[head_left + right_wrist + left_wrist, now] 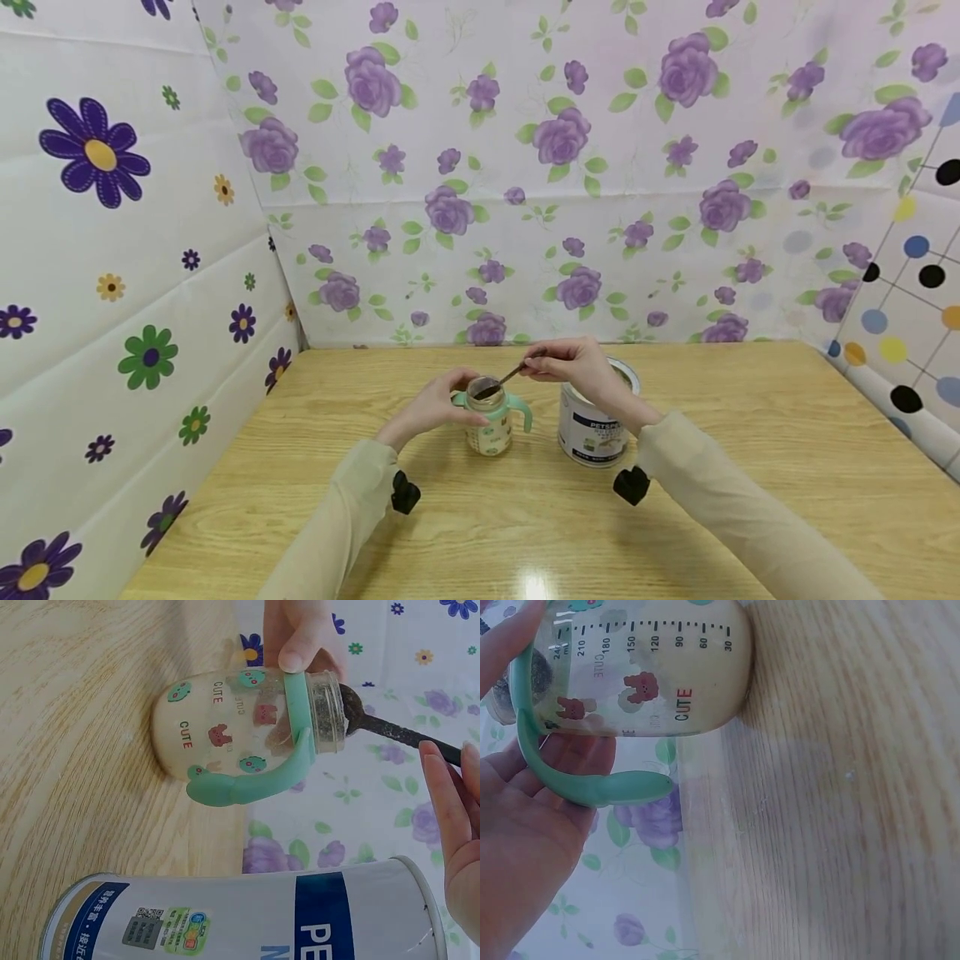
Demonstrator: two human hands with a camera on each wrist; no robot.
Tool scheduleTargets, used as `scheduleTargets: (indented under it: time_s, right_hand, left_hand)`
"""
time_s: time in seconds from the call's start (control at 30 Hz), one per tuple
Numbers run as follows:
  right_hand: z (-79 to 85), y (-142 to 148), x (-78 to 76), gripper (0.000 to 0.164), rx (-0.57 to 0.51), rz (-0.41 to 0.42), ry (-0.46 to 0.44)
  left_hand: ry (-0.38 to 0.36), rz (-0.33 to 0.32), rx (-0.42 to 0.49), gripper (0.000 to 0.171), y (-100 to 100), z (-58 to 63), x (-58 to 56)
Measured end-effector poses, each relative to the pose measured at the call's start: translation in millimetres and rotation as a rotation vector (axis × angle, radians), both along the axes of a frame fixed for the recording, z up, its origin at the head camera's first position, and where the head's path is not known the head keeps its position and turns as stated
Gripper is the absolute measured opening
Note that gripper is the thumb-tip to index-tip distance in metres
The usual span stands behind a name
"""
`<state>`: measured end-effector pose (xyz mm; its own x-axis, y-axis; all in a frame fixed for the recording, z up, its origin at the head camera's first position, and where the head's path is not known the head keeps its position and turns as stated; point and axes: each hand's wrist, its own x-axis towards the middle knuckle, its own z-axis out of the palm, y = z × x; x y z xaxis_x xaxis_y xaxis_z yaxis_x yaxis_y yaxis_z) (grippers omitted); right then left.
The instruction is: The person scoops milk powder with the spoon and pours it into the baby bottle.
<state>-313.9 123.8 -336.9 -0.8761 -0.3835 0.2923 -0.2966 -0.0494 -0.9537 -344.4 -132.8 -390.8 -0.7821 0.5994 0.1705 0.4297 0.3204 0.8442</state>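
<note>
A clear baby bottle (pixel 489 440) with mint-green side handles stands upright on the wooden table, its lid off. My left hand (pixel 435 405) grips it near the neck, thumb on the near side and fingers behind, as the left wrist view shows. Pale, cream-coloured contents fill the lower part of the bottle (pixel 202 727). Between thumb and fingers my right hand (pixel 573 367) pinches the handle of a dark spoon (pixel 397 733). The spoon slants down to the left, its bowl at the bottle's mouth. Dark matter shows inside the neck in the wrist views.
Just right of the bottle stands a white pet-product tin (pixel 592 429) with blue bands, open at the top, under my right forearm. The wooden table (pixel 712 400) meets a floral-printed backdrop (pixel 450 258) behind. Patterned sheets also line both sides.
</note>
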Motion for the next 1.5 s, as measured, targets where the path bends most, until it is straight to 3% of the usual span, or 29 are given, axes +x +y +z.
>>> scheduleTargets:
  time_s: [0.2,0.43,0.6,0.63,0.7,0.83,0.93,1.0,1.17,1.33,1.5]
  right_hand:
    - [1.9,1,0.0,0.020,-0.027,-0.057,-0.004]
    - [2.9,3,0.4,0.024,-0.113,-0.090,-0.021]
    - [1.5,7,-0.8,0.027,-0.183,-0.099,-0.025]
    - [-9.4,11,-13.9,0.026,-0.217,-0.077,-0.020]
    - [-15.2,17,-22.1,0.027,-0.257,-0.085,-0.021]
    - [-39.2,40,-58.4,0.024,-0.374,-0.061,-0.019]
    - [-28.8,49,-53.0,0.024,-0.410,-0.090,-0.004]
    - [-9.9,49,-35.6,0.025,-0.429,-0.138,0.000]
    - [26.1,57,-1.5,0.013,-0.519,-0.142,0.001]
    - [36.0,76,6.1,0.013,-0.495,-0.184,0.004]
    - [36.2,94,8.7,0.015,-0.435,-0.233,0.061]
  left_hand:
    - [0.003,0.011,-0.027,0.061,1,3.1,2.1]
    - [-0.037,-0.006,-0.045,0.058,3,25.5,19.4]
    - [-0.044,0.019,-0.075,0.064,2,18.3,14.4]
    - [-0.037,0.022,-0.074,0.067,1,15.5,12.1]
    - [-0.028,0.026,-0.066,0.070,0,10.1,6.5]
    - [0.004,-0.011,-0.006,0.073,-1,11.6,0.0]
    - [0.031,-0.030,0.026,0.073,1,19.1,-2.2]
    - [0.052,-0.021,0.025,0.073,3,25.8,-1.7]
    - [0.126,0.008,0.010,0.072,9,39.1,1.4]
    - [0.202,0.003,0.022,0.074,20,50.6,5.9]
    - [0.169,-0.028,0.053,0.075,32,63.8,14.6]
